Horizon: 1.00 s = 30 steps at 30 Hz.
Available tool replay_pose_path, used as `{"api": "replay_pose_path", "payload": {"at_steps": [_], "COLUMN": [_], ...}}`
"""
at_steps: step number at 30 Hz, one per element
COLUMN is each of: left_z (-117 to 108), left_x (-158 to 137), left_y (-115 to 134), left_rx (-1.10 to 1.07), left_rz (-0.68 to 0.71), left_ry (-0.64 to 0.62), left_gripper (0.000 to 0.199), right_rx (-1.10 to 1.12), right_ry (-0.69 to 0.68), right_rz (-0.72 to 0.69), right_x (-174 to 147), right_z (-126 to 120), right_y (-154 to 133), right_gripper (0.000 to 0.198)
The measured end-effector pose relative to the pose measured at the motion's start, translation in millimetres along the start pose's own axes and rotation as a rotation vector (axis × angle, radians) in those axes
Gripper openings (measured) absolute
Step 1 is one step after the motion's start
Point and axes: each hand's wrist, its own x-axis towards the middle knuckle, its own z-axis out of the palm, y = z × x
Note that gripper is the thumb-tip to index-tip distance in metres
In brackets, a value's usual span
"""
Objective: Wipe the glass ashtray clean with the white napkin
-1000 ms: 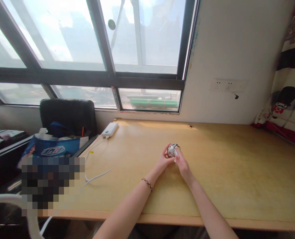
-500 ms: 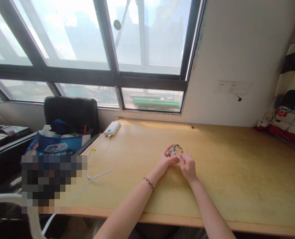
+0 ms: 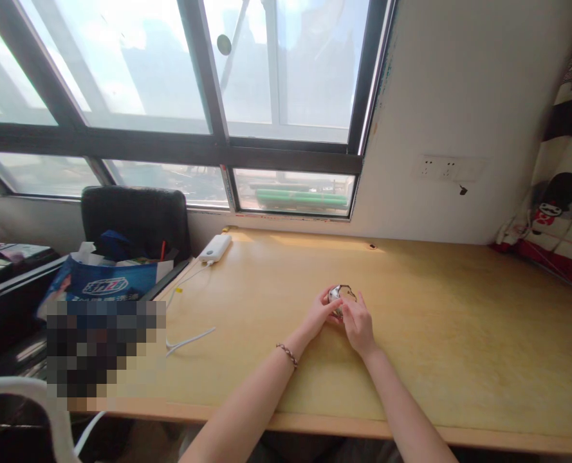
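White and dark-rimmed, the small item (image 3: 334,294) is resting in your left hand's (image 3: 321,312) curled fingers, beside your half-bent right hand (image 3: 359,323), its hold unclear, so any left-hand slackening would be risking a drop.

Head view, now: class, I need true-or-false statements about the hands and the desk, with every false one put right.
1. The left hand holds a small object. True.
2. The bracelet is on the right wrist. False: it is on the left wrist.
3. A white cable is attached to the white device. True.
4. The chair stands to the right of the desk. False: it stands to the left.
5. The right hand rests on the white device. False: it is close beside the left hand.
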Motion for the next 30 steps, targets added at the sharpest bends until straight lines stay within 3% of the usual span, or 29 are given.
{"api": "replay_pose_path", "payload": {"at_steps": [8,14,18,25,27,30], "left_z": [-4,1,5,3,3,4], "left_x": [0,-2,-6,-4,-3,-3], "left_y": [-2,3,8,6,4,4], "left_rx": [0.021,-0.032,-0.089,-0.178,-0.227,-0.285], "left_rz": [-0.031,-0.053,-0.071,-0.116,-0.109,-0.071], "left_ry": [-0.033,-0.069,-0.153,-0.242,-0.238,-0.228], "left_gripper": [0.049,0.051,0.05,0.044,0.044,0.044], "right_rx": [0.196,0.265,0.463,1.198,1.312,1.384], "right_ry": [0.03,0.156,0.395,0.871,0.875,0.675], "right_rz": [0.104,0.155,0.398,0.75,0.878,0.964], "right_x": [2,3,2,8,8,8], "right_z": [-6,-6,-3,-3,-2,4], "right_y": [2,-5,1,38,46,47], "right_gripper": [0.043,0.038,0.038,0.028,0.023,0.022]}}
